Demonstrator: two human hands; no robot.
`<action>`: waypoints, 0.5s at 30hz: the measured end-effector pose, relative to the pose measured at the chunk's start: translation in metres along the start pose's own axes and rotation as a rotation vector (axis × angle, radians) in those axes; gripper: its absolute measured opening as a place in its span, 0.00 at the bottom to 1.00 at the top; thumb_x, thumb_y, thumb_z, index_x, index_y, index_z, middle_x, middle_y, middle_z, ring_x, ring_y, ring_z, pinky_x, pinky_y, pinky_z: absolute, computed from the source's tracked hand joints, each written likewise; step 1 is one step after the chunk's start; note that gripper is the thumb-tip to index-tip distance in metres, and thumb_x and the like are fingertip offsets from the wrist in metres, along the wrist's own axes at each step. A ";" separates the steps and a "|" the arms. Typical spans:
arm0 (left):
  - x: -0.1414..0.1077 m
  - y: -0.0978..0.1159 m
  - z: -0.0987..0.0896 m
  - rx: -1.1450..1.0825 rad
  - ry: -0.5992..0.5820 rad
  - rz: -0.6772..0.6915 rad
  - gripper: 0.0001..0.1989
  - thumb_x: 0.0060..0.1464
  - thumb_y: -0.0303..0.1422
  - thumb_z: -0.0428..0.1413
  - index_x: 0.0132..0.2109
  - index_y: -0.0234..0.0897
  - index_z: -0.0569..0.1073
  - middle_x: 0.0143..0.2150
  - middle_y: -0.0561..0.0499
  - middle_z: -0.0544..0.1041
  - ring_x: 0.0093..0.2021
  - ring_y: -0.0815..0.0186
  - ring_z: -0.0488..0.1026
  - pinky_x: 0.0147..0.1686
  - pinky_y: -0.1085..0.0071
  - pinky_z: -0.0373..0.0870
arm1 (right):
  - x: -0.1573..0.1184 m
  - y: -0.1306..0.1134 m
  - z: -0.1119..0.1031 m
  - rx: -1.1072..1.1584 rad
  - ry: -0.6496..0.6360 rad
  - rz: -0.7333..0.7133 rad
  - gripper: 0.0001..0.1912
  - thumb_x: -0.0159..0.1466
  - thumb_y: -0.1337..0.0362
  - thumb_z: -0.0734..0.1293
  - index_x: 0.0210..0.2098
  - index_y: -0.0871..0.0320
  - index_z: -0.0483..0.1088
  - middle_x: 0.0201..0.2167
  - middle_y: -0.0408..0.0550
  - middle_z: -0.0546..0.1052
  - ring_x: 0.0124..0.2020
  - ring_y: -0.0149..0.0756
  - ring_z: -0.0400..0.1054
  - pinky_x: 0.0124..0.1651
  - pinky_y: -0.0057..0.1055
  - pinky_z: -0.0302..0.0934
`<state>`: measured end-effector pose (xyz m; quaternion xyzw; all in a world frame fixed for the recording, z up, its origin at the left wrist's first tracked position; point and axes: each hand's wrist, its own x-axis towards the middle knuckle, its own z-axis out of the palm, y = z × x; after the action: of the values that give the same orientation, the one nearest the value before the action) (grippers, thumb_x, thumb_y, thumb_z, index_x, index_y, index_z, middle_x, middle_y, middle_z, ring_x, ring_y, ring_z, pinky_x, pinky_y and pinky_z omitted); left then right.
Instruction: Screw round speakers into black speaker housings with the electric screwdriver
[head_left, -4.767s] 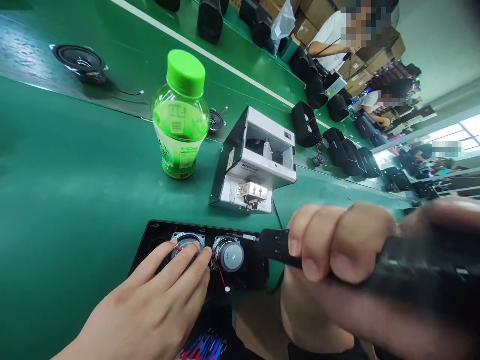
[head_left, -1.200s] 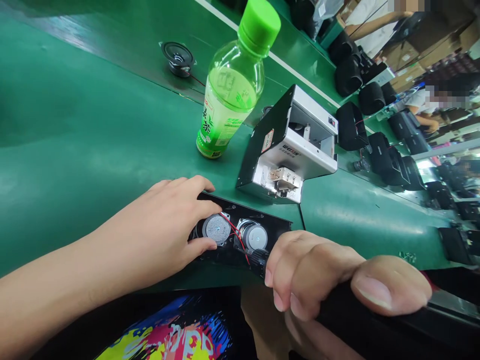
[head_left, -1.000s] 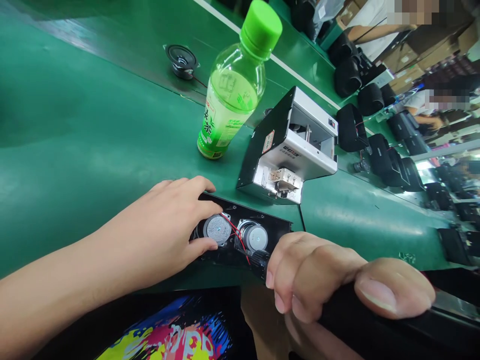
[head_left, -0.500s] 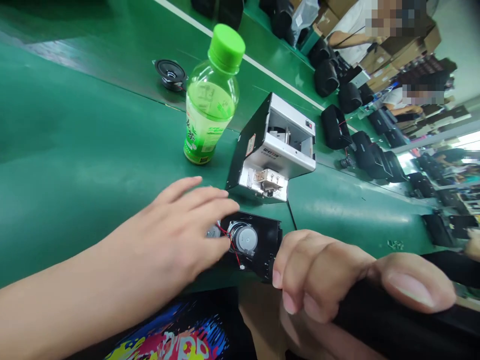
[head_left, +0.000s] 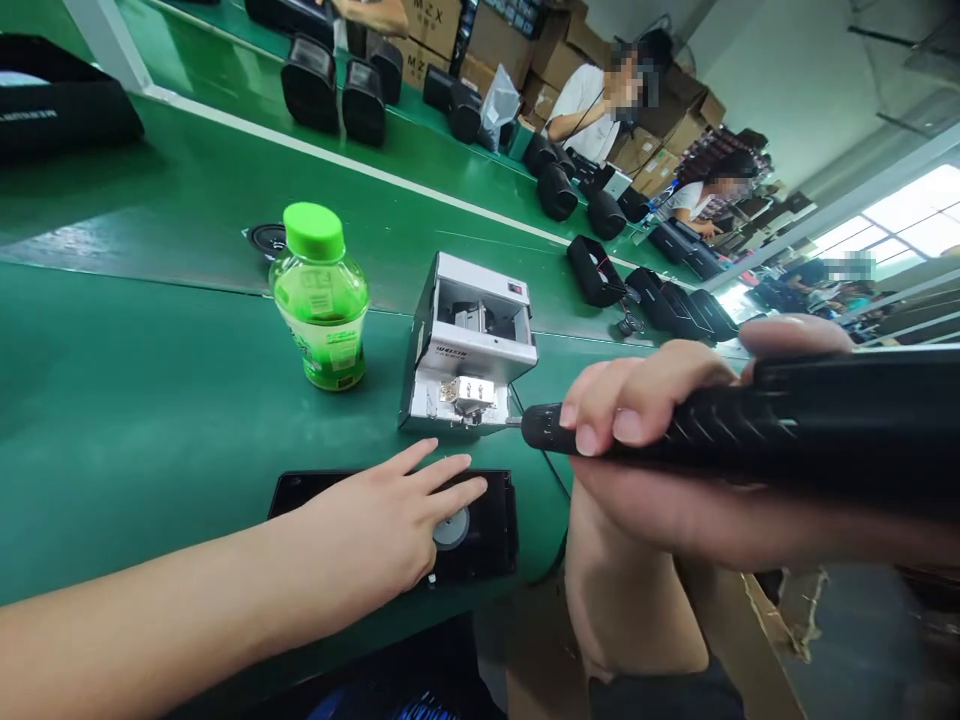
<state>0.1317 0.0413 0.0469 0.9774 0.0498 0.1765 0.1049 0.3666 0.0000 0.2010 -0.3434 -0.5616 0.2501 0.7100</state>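
Observation:
My right hand [head_left: 652, 390] is wrapped round a black electric screwdriver [head_left: 832, 425]. The driver lies nearly level, its thin bit pointing left to the front outlet of a silver and black screw feeder [head_left: 480, 350]; whether bit and feeder touch I cannot tell. My left hand [head_left: 397, 520] is open, fingers spread, over a black speaker panel [head_left: 491, 545] lying flat on the green table. Under those fingers shows the round silver back of a speaker [head_left: 454, 530]. Hand and forearm hide the panel's middle.
A green-capped drink bottle [head_left: 322, 310] stands left of the feeder. Behind it lies a loose speaker [head_left: 266, 240]. Black speaker housings [head_left: 596, 272] line the far bench, where other people work. A dark cable runs beside the feeder, and a cardboard box [head_left: 765, 640] is below the table edge.
The view has swung, so the bottle and feeder appear further left. The screwdriver has moved from near the panel up to the feeder's front. My left hand stays over the panel with fingers more spread.

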 end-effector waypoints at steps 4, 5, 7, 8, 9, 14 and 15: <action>0.002 0.001 0.002 0.041 -0.021 0.052 0.11 0.61 0.42 0.85 0.34 0.51 0.92 0.81 0.48 0.88 0.87 0.39 0.79 0.92 0.41 0.66 | 0.016 0.021 0.020 0.016 -0.019 0.013 0.40 0.72 0.14 0.74 0.46 0.42 0.92 0.26 0.40 0.82 0.20 0.41 0.74 0.25 0.43 0.72; 0.003 0.001 0.002 0.052 -0.021 0.069 0.11 0.62 0.42 0.84 0.35 0.51 0.93 0.78 0.47 0.90 0.86 0.38 0.79 0.92 0.40 0.67 | 0.017 0.027 0.024 0.021 -0.024 0.030 0.41 0.69 0.13 0.76 0.44 0.43 0.91 0.26 0.40 0.82 0.20 0.42 0.75 0.24 0.43 0.71; 0.002 0.000 -0.001 0.070 -0.022 0.094 0.11 0.65 0.42 0.81 0.35 0.50 0.92 0.74 0.46 0.91 0.85 0.36 0.80 0.91 0.38 0.70 | 0.019 0.040 0.029 0.051 -0.031 0.064 0.42 0.63 0.12 0.79 0.41 0.44 0.89 0.24 0.39 0.82 0.18 0.42 0.74 0.21 0.41 0.69; 0.002 0.000 -0.003 0.074 -0.019 0.103 0.11 0.67 0.41 0.80 0.34 0.50 0.92 0.72 0.45 0.91 0.85 0.36 0.80 0.91 0.38 0.71 | 0.020 0.045 0.031 0.072 -0.042 0.091 0.43 0.61 0.11 0.80 0.41 0.44 0.88 0.24 0.38 0.81 0.17 0.41 0.72 0.20 0.40 0.67; 0.001 -0.001 -0.006 0.075 -0.018 0.110 0.11 0.67 0.40 0.79 0.34 0.50 0.91 0.72 0.45 0.92 0.84 0.36 0.81 0.91 0.38 0.72 | 0.021 0.049 0.031 0.090 -0.044 0.122 0.44 0.61 0.11 0.80 0.43 0.44 0.88 0.23 0.37 0.80 0.17 0.40 0.71 0.19 0.39 0.65; 0.003 0.002 -0.018 0.106 -0.008 0.157 0.13 0.69 0.39 0.78 0.33 0.49 0.90 0.67 0.44 0.93 0.81 0.38 0.83 0.90 0.37 0.72 | 0.022 0.061 0.024 0.116 0.077 0.192 0.47 0.61 0.10 0.80 0.50 0.46 0.86 0.22 0.36 0.80 0.16 0.37 0.71 0.21 0.35 0.68; 0.005 0.003 -0.019 0.133 0.000 0.181 0.13 0.70 0.39 0.77 0.34 0.50 0.91 0.67 0.45 0.93 0.80 0.39 0.84 0.91 0.38 0.71 | 0.020 0.062 0.022 0.114 0.098 0.206 0.47 0.62 0.11 0.79 0.50 0.47 0.86 0.22 0.35 0.79 0.16 0.37 0.71 0.21 0.34 0.69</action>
<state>0.1294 0.0422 0.0668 0.9827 -0.0271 0.1816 0.0233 0.3516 0.0593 0.1689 -0.3700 -0.4729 0.3363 0.7255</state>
